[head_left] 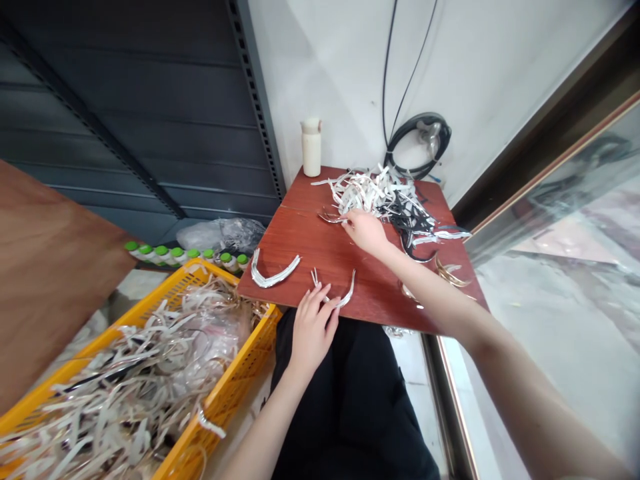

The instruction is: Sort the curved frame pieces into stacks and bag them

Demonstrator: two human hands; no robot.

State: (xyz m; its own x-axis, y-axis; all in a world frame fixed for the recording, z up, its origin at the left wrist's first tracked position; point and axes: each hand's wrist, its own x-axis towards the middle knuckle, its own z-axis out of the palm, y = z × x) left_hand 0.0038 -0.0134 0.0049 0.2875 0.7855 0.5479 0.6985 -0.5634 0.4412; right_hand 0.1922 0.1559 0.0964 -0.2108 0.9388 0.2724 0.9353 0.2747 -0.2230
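My right hand (367,230) reaches over the table and pinches one end of a thin curved strip (330,219), beside a heap of white strips (367,190). Dark strips (407,212) lie tangled at the heap's right. Near the table's front edge, my left hand (313,327) rests with its fingers spread over a small curved bundle of strips (346,297), partly hiding it. To its left lies another bundle of white strips (273,279), bent into a U. Gold-toned strips (450,273) lie near the right edge, beyond my right forearm.
A yellow crate (245,353) full of loose strips stands left of the red-brown table (320,250). A white cylindrical container (311,150) stands at the back corner. Coiled black cable (393,150) rests against the wall. Green-capped bottles (177,255) line up beyond the crate.
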